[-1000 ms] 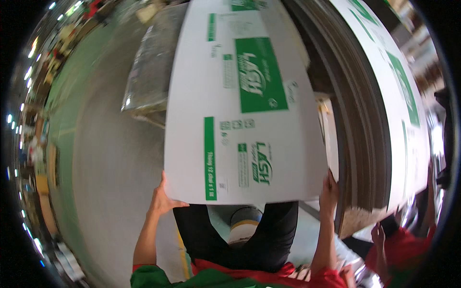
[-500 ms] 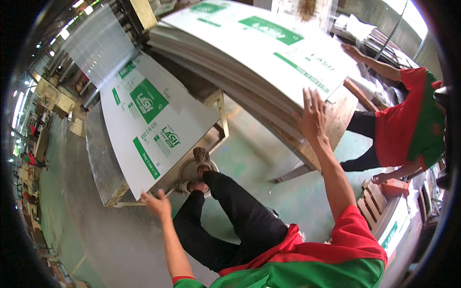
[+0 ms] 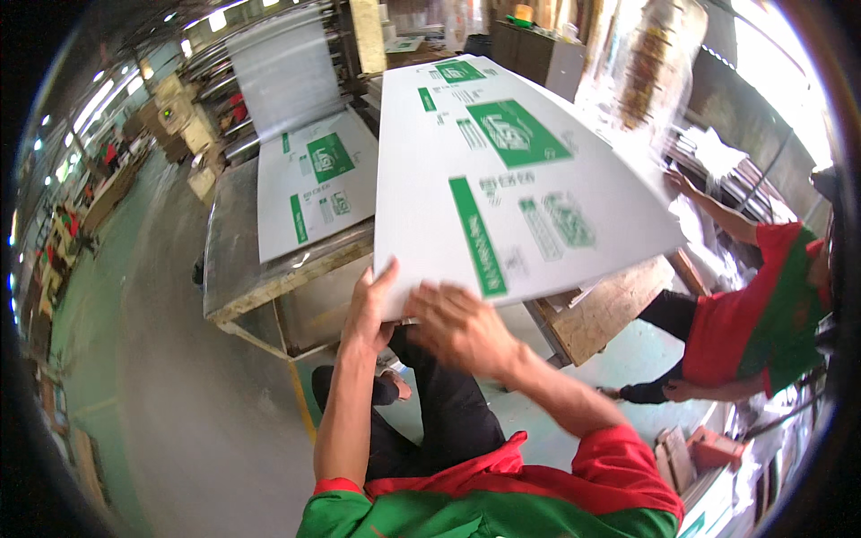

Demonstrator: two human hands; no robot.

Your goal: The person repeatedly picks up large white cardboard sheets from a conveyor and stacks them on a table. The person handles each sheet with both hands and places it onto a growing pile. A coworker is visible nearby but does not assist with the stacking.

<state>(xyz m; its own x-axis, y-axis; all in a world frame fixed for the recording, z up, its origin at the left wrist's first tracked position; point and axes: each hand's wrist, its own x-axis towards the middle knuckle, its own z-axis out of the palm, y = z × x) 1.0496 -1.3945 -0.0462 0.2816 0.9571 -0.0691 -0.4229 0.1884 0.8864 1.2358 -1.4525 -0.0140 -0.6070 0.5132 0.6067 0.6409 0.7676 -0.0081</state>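
Observation:
A large white board sheet [image 3: 417, 202] with green printing stretches away in front of me, its near edge raised. My left hand [image 3: 366, 305] is closed on its near left corner, thumb on top and the other fingers beneath. Close beside it, my right hand [image 3: 462, 327] lies over the near edge; it is smeared by motion, so its grip is unclear. A similar printed sheet [image 3: 273, 193] rests on the metal-topped table [image 3: 238, 251] to the left, partly overlapped by the nearer one. The held sheet hides most of what is below it.
Behind the left sheet, translucent film [image 3: 282, 76] hangs from a roller machine. A wooden bench [image 3: 610, 314] stands under the sheet's right side. At the right is a co-worker in a red and green shirt [image 3: 740, 314], one arm reaching toward the sheet's far right edge.
My view has turned left. My hands, far apart before at two separate sheets, are now close together at one sheet's near edge. My right hand has moved left.

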